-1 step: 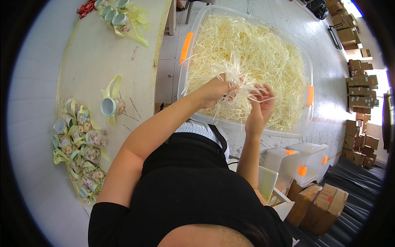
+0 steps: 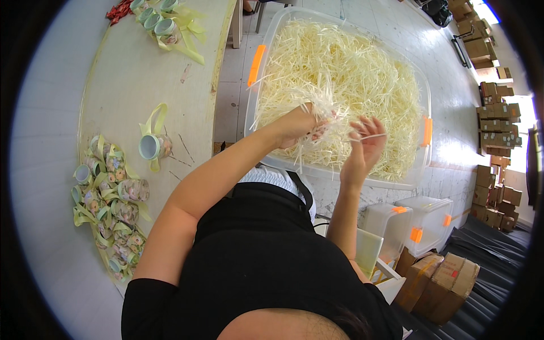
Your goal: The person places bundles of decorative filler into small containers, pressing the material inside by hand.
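My left hand (image 2: 299, 126) is closed round a loose clump of pale shredded paper (image 2: 322, 110), whose strands stick out on all sides. To its right, my right hand (image 2: 368, 144) is raised with a thin strand (image 2: 371, 136) pinched near the thumb, its other fingers loosely curled. Both hands are over a clear plastic tub (image 2: 424, 164) heaped with cream shredded paper (image 2: 345, 56). On the table at left, a small flowered cup (image 2: 149, 147) with a yellow-green ribbon lies on its side, away from my hands.
The pale table (image 2: 158, 85) bears a pile of ribboned cups (image 2: 116, 209) near me and several more cups (image 2: 161, 25) farther off, beside red bits (image 2: 120, 11). Lidded plastic boxes (image 2: 422, 226) and cardboard cartons (image 2: 447, 286) stand at lower right. Stacked cartons (image 2: 498, 124) line the far right.
My right hand has moved slightly to the right, away from the clump, drawing the strand with it. My left hand stays nearly in place with the clump.
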Demonstrator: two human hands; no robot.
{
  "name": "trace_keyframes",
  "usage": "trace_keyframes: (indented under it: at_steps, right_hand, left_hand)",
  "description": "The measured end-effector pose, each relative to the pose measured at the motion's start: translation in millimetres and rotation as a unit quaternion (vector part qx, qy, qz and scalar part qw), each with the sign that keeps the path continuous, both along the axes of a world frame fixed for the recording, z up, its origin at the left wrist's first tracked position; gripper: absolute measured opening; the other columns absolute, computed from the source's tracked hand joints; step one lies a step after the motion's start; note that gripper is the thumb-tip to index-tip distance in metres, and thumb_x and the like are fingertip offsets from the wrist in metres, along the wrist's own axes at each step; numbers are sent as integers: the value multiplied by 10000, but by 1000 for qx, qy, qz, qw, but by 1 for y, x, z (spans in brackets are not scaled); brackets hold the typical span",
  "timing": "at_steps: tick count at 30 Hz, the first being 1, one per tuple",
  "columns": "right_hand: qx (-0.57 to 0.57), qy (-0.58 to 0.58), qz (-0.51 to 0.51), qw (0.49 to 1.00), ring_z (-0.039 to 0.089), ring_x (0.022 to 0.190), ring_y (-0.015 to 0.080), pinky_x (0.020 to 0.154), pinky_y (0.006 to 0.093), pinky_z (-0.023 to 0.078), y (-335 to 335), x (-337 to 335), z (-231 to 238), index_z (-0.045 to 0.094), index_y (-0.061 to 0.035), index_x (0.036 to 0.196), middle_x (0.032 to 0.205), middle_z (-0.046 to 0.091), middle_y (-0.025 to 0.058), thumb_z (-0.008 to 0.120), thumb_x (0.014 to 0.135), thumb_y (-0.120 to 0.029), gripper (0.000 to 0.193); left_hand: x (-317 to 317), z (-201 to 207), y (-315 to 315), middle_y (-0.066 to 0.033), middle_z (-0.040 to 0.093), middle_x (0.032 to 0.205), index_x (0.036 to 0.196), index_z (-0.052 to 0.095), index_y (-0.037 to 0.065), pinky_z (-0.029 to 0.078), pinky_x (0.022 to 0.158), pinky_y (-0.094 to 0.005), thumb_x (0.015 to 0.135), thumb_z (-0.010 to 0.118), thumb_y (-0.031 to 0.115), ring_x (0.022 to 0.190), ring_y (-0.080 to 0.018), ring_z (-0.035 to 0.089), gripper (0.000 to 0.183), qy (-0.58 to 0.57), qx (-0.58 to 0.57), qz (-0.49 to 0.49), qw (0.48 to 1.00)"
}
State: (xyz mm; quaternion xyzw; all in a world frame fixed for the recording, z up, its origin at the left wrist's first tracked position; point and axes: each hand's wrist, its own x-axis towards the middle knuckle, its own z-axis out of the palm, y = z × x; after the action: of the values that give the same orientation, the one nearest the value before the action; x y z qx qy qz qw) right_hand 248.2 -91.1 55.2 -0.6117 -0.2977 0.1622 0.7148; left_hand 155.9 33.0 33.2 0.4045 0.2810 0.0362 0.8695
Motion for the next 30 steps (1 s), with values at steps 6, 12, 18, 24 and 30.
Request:
trace_keyframes:
  at_steps: [6, 12, 18, 24, 30]
  right_hand:
    - [-15, -434, 167, 885, 538, 1010, 259, 878, 371, 401, 16, -23, 37, 473, 5, 1185, 1130, 530, 167, 586, 762, -36, 440]
    - [-177, -309, 257, 898, 567, 906, 316, 777, 371, 464, 33, -6, 3, 554, -52, 1115, 1007, 586, 136, 736, 694, -187, 478]
    - [-241, -39, 249, 937, 546, 689, 90, 580, 220, 427, 20, 22, -13, 607, -13, 962, 777, 574, 18, 676, 779, -97, 213]
    - [-163, 95, 169, 967, 339, 543, -2, 463, 171, 244, 4, 58, -9, 598, -45, 850, 615, 423, -82, 624, 809, -33, 50]
    - [34, 222, 110, 968, 322, 519, 14, 410, 164, 254, -6, 76, -1, 537, -62, 976, 698, 422, -48, 525, 880, -23, 104]
  left_hand:
    - [6, -71, 14, -91, 605, 949, 1126, 531, 64, 463, 660, -328, 837, 559, 104, 750, -208, 575, 292, -76, 472, -215, 852]
    - [-7, 10, 29, -174, 613, 982, 975, 603, -25, 468, 797, -346, 735, 647, 115, 871, -289, 583, 282, 85, 474, -323, 815]
    - [-13, 9, 32, -133, 615, 972, 1069, 583, -17, 450, 753, -305, 726, 635, 95, 875, -194, 575, 364, 80, 377, -286, 877]
    - [-20, 4, 35, -35, 601, 900, 1025, 555, 27, 430, 728, -249, 737, 664, 110, 810, -99, 540, 319, -14, 358, -188, 915]
    - [-19, 3, 35, -53, 606, 975, 1156, 522, 12, 438, 747, -255, 716, 678, 108, 858, -114, 551, 477, -12, 274, -152, 950]
